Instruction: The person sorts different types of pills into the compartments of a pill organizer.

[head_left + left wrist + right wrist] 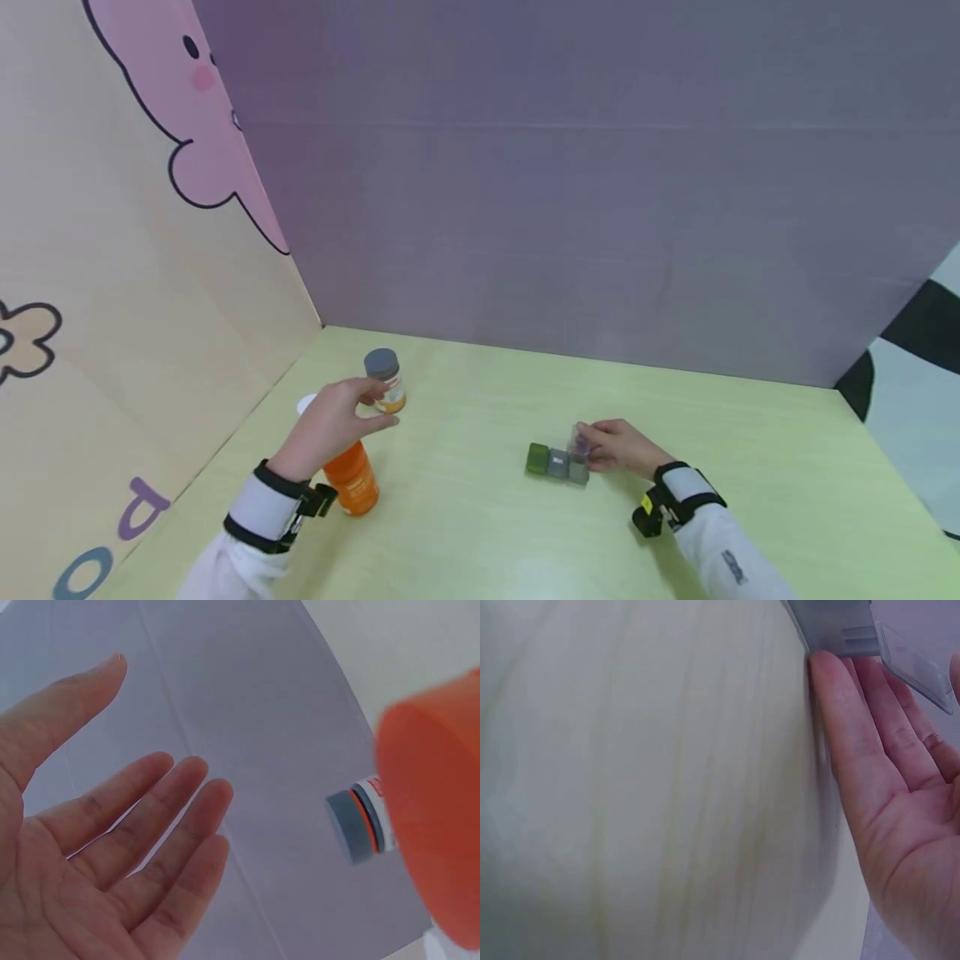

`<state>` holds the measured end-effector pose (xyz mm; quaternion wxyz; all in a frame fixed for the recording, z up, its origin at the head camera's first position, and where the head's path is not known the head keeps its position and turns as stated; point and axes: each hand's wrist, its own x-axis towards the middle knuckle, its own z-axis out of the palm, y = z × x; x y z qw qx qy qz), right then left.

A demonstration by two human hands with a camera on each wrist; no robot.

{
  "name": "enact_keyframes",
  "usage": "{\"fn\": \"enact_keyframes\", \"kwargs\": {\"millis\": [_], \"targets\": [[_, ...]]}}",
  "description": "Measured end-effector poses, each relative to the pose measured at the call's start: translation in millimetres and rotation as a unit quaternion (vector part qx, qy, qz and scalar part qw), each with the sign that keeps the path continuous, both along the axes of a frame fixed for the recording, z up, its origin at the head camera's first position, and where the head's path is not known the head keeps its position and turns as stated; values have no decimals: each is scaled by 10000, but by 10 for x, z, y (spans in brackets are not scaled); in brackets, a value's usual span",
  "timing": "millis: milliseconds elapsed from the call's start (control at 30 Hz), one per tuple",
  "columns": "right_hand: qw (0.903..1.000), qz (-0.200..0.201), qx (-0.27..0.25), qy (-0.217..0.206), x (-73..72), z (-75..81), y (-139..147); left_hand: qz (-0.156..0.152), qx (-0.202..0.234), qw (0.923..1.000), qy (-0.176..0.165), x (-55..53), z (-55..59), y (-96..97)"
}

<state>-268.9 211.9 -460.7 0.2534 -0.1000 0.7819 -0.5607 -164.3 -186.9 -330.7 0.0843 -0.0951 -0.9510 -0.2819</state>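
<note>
My left hand (336,423) hovers beside a small bottle with a grey cap (382,363), its thumb and fingers spread apart. The left wrist view shows that palm bare, with the capped bottle (352,825) off to its right. An orange bottle (352,479) stands partly hidden behind the left hand and wrist; a bit of white shows above it. My right hand (621,447) is at a small pill box (557,463) with green and grey compartments. One clear lid (915,666) stands raised, and nearly straight fingers (847,705) touch the box end.
The light green table (465,533) carries these things. A cream wall (187,317) with cartoon drawings rises at the left, a grey-purple panel (562,208) at the back. A black-and-white patterned panel (915,375) is at the right.
</note>
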Motion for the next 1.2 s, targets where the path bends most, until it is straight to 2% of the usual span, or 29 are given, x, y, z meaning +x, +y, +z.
{"fn": "enact_keyframes", "kwargs": {"millis": [133, 267, 600, 833, 1000, 1200], "targets": [[10000, 8, -20, -12, 14, 3, 7, 211, 24, 9995, -223, 67, -57, -90], [10000, -43, -35, -36, 16, -4, 16, 310, 9, 9991, -295, 111, -139, -166], [9999, -140, 33, -96, 16, -18, 16, 663, 175, 9948, -754, 168, -366, -256], [9999, -40, -16, -97, 37, 12, 15, 850, 351, 9923, -835, 217, -583, -307], [10000, 12, 17, -74, 45, 33, 12, 836, 624, 9900, -952, 246, -745, -351], [10000, -53, -2, -78, 52, 34, 12, 940, 1263, 9810, -1138, 252, -901, -402]]}}
